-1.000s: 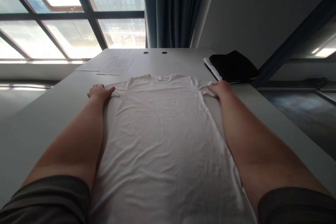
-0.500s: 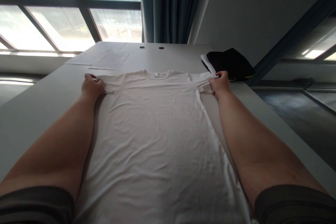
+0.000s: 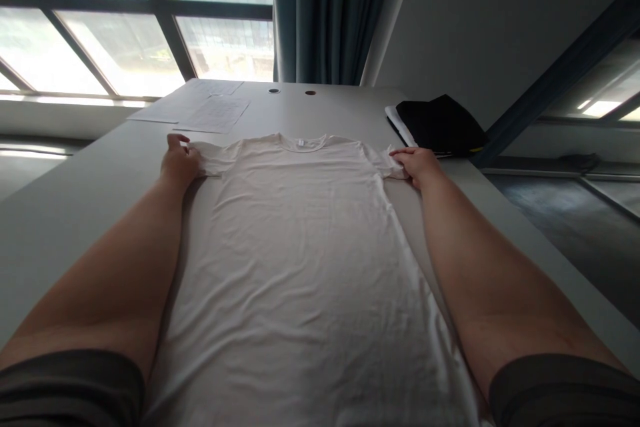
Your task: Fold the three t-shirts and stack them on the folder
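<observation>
A white T-shirt (image 3: 300,233) lies spread on the table, its neckline at the far end and its body running toward me. Light creases cross the front. My left hand (image 3: 180,159) is closed on the end of the left sleeve, index finger raised a little. On the other side, my right hand (image 3: 419,163) holds the right sleeve's end, its fingers lying over the cloth and the thumb lower down. The cuff there is slightly bunched. Part of each grip is hidden behind the hand.
Printed paper sheets (image 3: 213,113) lie at the table's far left. Black folded cloth (image 3: 440,125), with something white beneath it, sits just beyond my right hand. Two round holes pierce the white table (image 3: 340,110) near its far edge. A curtain (image 3: 325,13) hangs behind.
My right hand has shifted slightly toward me, its fingers now reaching further over the sleeve, which has bunched. My left index finger has lifted a little. The view has moved slightly.
</observation>
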Demonstrator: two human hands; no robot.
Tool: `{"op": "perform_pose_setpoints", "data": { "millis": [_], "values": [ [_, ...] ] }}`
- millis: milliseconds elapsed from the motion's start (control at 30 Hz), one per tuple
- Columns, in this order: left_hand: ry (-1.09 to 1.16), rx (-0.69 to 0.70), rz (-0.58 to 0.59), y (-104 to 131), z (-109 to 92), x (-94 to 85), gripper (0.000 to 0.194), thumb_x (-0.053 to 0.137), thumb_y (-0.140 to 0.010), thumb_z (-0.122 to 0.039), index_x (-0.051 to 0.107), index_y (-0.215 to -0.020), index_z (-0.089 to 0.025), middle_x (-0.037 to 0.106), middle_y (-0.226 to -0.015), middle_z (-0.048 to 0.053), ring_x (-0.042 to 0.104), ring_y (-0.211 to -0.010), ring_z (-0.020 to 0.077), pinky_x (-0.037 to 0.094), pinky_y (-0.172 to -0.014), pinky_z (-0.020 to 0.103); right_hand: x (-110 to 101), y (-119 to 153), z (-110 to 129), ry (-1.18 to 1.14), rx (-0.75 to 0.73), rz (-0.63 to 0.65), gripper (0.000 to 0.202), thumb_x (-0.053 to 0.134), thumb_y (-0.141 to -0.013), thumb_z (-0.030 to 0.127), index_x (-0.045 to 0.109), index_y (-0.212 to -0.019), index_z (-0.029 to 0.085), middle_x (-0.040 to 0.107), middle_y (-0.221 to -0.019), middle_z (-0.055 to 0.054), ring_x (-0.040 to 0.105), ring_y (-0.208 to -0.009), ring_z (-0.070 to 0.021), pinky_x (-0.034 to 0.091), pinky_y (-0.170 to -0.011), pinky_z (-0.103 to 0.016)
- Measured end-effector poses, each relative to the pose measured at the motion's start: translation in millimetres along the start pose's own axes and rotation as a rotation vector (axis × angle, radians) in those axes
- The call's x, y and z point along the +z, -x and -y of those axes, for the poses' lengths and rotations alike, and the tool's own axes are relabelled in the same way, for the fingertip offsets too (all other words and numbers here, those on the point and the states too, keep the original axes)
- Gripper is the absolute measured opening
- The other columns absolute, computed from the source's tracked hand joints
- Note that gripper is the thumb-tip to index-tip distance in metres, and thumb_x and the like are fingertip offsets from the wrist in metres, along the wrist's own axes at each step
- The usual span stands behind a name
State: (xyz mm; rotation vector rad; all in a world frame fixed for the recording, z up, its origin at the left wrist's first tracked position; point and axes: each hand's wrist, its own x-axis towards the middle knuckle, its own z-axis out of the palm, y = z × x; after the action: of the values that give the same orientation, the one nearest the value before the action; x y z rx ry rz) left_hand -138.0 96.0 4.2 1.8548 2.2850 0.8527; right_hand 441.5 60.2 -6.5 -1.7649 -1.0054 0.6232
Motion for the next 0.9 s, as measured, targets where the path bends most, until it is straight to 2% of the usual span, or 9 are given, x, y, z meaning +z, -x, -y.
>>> {"op": "perform_pose_setpoints", "data": {
  "millis": [133,267,400,600,700,800,900],
  "values": [
    [0.002,-0.078,-0.019,-1.3,-1.6,0.8,0.042,0.051,-0.102,-0.027,0.038,-0.14,-0.016,0.061,-0.1,0.002,0.055,-0.083,0.0159,0.044,-0.081,0.03,1.5,1.1,6.2,0.186,-0.089,-0.086,0.027,0.072,-0.08,0.025,0.08,-0.103,0.013,0.069,-0.08,-0.006,0.066,-0.074,-0.0225,0.056,-0.071,-0.03],
    [-0.016,-0.08,-0.001,0.0,-3.8,0.0,0.042,0.056,-0.101,-0.027,0.039,-0.137,-0.016,0.061,-0.103,0.002,0.055,-0.089,0.0166,0.043,-0.087,0.03,1.0,1.4,18.8,0.324,-0.314,-0.107,0.034,0.067,-0.083,0.022,0.079,-0.113,0.011,0.073,-0.098,-0.011,0.069,-0.094,-0.0268,0.056,-0.09,-0.034],
    [-0.024,-0.069,0.011,1.9,-5.9,-0.9,0.042,0.056,-0.1,-0.028,0.041,-0.139,-0.017,0.06,-0.104,0.003,0.059,-0.094,0.0181,0.045,-0.09,0.032,7.0,10.2,37.5,0.474,-0.528,-0.068,0.041,0.062,-0.09,0.024,0.074,-0.126,0.008,0.069,-0.118,-0.016,0.065,-0.114,-0.0307,0.05,-0.107,-0.039],
    [-0.02,-0.063,0.012,1.0,-4.9,0.6,0.043,0.057,-0.098,-0.028,0.044,-0.138,-0.019,0.061,-0.107,0.005,0.064,-0.103,0.0243,0.049,-0.096,0.038,28.5,36.2,59.1,0.614,-0.774,0.147,0.048,0.059,-0.096,0.03,0.07,-0.139,0.012,0.061,-0.135,-0.015,0.059,-0.123,-0.0319,0.044,-0.117,-0.041],
    [-0.001,-0.042,0.009,-0.7,-1.5,2.8,0.044,0.058,-0.096,-0.031,0.045,-0.137,-0.02,0.064,-0.11,0.008,0.065,-0.109,0.0281,0.048,-0.098,0.042,39.8,46.3,60.1,0.7,-0.834,0.345,0.056,0.06,-0.096,0.032,0.062,-0.15,0.015,0.059,-0.143,-0.012,0.057,-0.128,-0.0312,0.043,-0.119,-0.04],
    [0.029,-0.031,0.007,-2.7,2.0,5.1,0.049,0.059,-0.093,-0.034,0.045,-0.138,-0.019,0.066,-0.114,0.011,0.065,-0.11,0.0305,0.047,-0.098,0.047,49.7,52.1,54.2,0.812,-0.793,0.562,0.068,0.063,-0.097,0.037,0.047,-0.162,0.022,0.049,-0.157,-0.009,0.049,-0.141,-0.0303,0.037,-0.124,-0.04],
    [0.049,-0.034,0.017,-4.1,3.4,6.1,0.055,0.058,-0.091,-0.038,0.044,-0.141,-0.018,0.066,-0.115,0.011,0.064,-0.109,0.0287,0.045,-0.096,0.046,58.5,55.2,46.1,0.889,-0.696,0.683,0.075,0.057,-0.102,0.044,0.031,-0.17,0.024,0.031,-0.168,-0.007,0.033,-0.155,-0.0287,0.027,-0.13,-0.041]
  ]
}}
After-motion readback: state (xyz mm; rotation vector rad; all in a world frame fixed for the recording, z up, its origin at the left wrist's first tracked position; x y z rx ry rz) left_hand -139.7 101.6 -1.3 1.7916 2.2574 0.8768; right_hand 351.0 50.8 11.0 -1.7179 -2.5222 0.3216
